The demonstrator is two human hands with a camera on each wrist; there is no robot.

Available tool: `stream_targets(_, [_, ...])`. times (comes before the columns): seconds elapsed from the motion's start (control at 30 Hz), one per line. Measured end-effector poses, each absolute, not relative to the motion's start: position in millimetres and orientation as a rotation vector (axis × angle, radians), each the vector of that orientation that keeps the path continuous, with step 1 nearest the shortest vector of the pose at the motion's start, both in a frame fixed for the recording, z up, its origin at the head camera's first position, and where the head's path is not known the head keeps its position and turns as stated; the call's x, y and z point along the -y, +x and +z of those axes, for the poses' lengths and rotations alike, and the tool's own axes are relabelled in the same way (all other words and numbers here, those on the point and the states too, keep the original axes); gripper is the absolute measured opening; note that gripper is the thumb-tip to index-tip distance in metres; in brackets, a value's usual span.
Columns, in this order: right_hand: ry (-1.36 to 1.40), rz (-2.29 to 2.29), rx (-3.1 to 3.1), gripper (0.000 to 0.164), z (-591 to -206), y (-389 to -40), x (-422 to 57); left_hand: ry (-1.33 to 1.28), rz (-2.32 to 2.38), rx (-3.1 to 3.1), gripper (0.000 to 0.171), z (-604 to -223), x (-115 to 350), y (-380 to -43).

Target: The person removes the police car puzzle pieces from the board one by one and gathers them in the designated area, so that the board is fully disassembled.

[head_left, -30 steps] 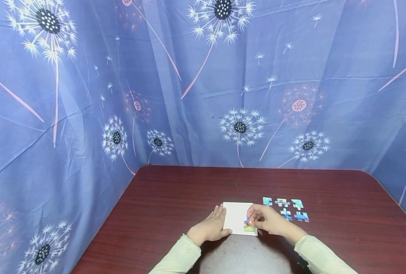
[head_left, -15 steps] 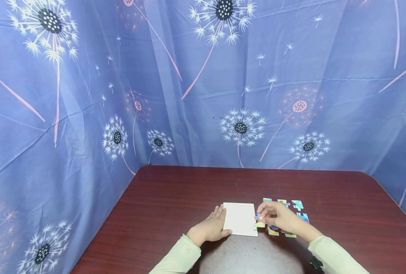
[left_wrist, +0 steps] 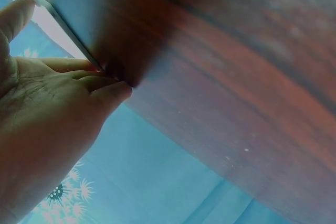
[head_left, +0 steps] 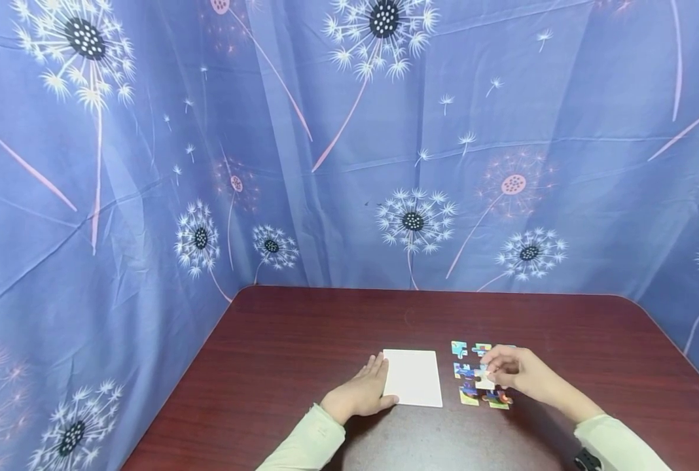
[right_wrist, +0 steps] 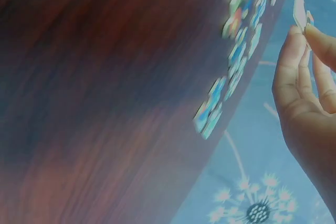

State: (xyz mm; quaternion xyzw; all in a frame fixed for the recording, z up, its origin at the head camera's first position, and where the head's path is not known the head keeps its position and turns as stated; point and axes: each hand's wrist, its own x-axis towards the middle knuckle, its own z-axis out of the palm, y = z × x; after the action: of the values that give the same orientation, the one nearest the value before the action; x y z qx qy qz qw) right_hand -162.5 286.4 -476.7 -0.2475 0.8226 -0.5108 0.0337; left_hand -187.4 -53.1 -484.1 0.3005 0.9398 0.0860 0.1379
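Note:
A white square board (head_left: 412, 378) lies flat on the table. My left hand (head_left: 361, 390) rests along its left edge, fingers straight and thumb at the near corner. In the left wrist view, the fingers of my left hand (left_wrist: 63, 95) touch the board's edge (left_wrist: 68, 30). To the right, my right hand (head_left: 523, 373) pinches a jigsaw piece (head_left: 484, 379) with a pale face showing, above several loose jigsaw pieces (head_left: 468, 395). In the right wrist view, the held jigsaw piece (right_wrist: 300, 10) is seen nearly edge-on between thumb and finger, raised off the table.
Loose jigsaw pieces (right_wrist: 239, 45) lie in rough rows right of the board; my right hand hides some. The dark red wooden table (head_left: 302, 327) has a blue dandelion-patterned cloth (head_left: 338, 216) hanging behind and beside it.
My right hand has moved right, from over the board to above the loose jigsaw pieces, still pinching a piece. Its colourful face showed earlier; a pale face shows now. The left hand stays put.

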Motion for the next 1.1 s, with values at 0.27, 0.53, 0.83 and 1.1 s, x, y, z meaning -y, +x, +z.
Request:
stream_targets(0.27, [-0.670,-1.566,-2.533,0.022,-481.7,-156.2,-311.8,0.874,0.243,-2.713,0.076,-485.0,52.1,-186.8])
stream_targets(0.53, [-0.620,-1.519,-2.562,0.022,-489.5,-146.3,-335.7,0.867,0.243,-2.715,0.076,-483.8,52.7,-187.3])
stream_targets(0.83, [-0.547,-1.528,-2.444,0.024,-495.8,-138.6,-349.1,0.870,0.247,-2.718,0.076,-485.5,53.6,-188.8])
stream_targets(1.1, [-0.580,-1.536,-2.480,0.019,-502.4,-138.7,-347.6,0.870,0.237,-2.716,0.077,-484.4,53.0,-188.2])
